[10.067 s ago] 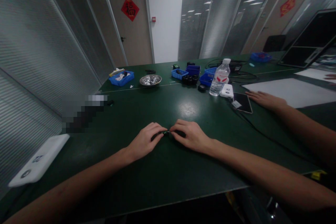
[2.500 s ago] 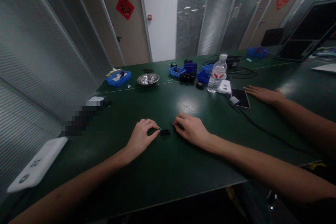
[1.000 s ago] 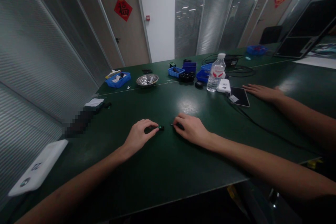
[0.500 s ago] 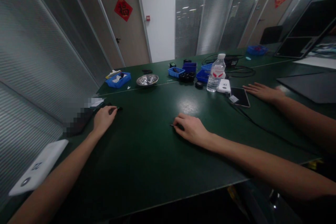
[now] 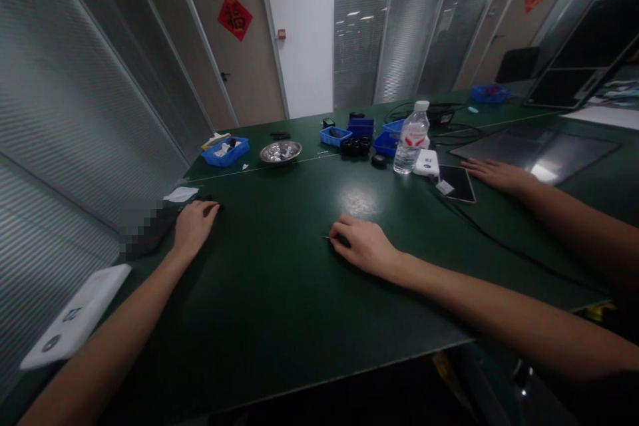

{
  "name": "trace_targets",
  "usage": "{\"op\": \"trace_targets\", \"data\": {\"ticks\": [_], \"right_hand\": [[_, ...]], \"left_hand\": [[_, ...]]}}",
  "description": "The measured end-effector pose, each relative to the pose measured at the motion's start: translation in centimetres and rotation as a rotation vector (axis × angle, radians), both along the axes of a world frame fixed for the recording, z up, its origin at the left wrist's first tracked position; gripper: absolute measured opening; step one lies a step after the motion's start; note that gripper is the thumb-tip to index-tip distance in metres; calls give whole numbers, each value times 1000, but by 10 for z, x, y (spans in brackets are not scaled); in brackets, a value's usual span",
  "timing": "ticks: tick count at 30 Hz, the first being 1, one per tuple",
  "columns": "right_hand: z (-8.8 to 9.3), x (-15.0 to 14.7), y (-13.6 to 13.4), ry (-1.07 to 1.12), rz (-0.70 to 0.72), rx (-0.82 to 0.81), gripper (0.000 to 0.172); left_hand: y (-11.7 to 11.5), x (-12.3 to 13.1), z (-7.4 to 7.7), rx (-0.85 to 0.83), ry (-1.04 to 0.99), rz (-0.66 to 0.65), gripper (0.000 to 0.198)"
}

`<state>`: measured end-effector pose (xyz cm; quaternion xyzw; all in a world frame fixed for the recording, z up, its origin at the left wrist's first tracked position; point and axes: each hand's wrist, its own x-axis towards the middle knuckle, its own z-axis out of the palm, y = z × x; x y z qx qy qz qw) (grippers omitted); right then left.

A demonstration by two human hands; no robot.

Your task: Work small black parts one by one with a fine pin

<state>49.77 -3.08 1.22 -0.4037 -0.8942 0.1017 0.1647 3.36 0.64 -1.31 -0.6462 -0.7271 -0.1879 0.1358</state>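
My left hand rests at the left side of the green table, thumb and finger pinched on a small dark piece that barely shows. Just behind it lies a black item, partly blurred out. Near the middle of the table, my right hand is closed round a small tool with a dark handle. Its thin tip points left, towards my left hand, and touches nothing I can make out. The tool's exact kind is hidden by the fingers.
Across the back stand a blue basket, a metal bowl, more blue trays and a water bottle. A phone and a cable lie right. Another person's hand rests beside a dark sheet. A white box is front left.
My left hand has moved slightly left with the small dark piece. My right hand has stayed put. Near the other person's hand, the dark flat sheet has shifted left and now shows glare.
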Motion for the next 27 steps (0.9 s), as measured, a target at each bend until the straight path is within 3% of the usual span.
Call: {"op": "trace_targets", "data": {"ticks": [16, 27], "right_hand": [[-4, 1, 2, 7, 16, 6, 14], [-2, 1, 0, 14, 17, 3, 14]], "left_hand": [[9, -15, -9, 71, -186, 44, 37], [9, -16, -7, 84, -259, 68, 37]]}}
